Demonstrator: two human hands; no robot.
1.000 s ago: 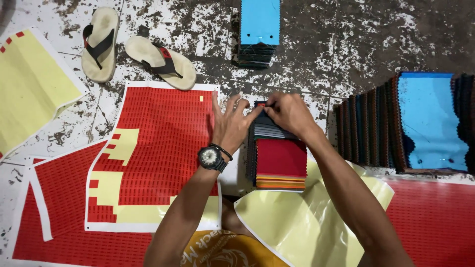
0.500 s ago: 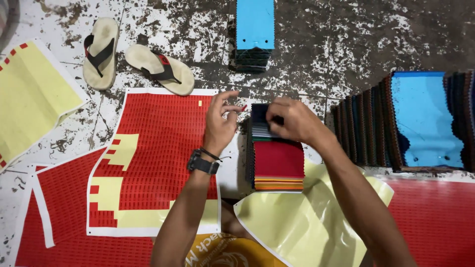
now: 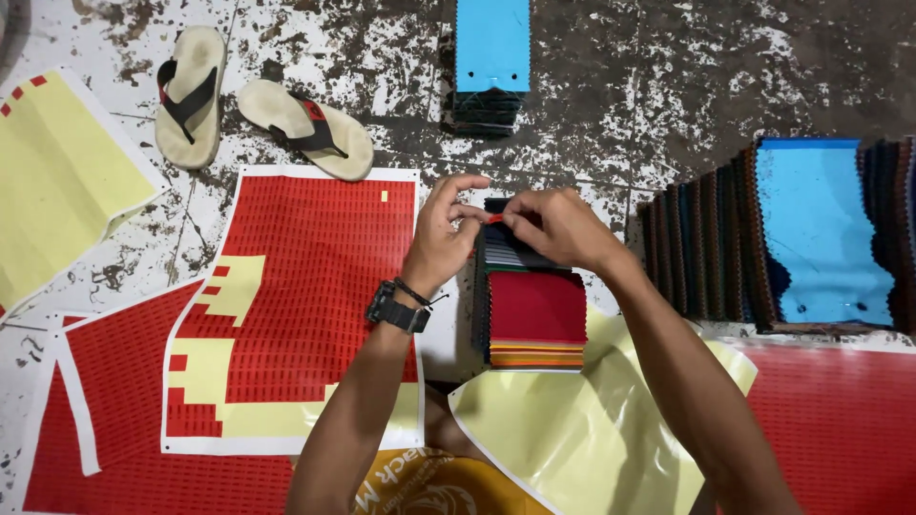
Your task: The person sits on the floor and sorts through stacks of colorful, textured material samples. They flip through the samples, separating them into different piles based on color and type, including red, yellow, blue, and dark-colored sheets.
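Half a second back my left hand (image 3: 441, 243) was lifted clear; now its fingers and my right hand's (image 3: 558, 229) are pinched together on a small red sticker (image 3: 495, 218). It sits between my fingertips, right above the fabric swatch stack (image 3: 534, 315), so it's peeled and ready.

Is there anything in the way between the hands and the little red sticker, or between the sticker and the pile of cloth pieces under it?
Nothing visible. Left hand and right hand pinch the red sticker directly above the cloth pile.

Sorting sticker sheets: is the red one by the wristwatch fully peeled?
No. The red sticker sheet is partly peeled: yellow backing shows only along its lower left.
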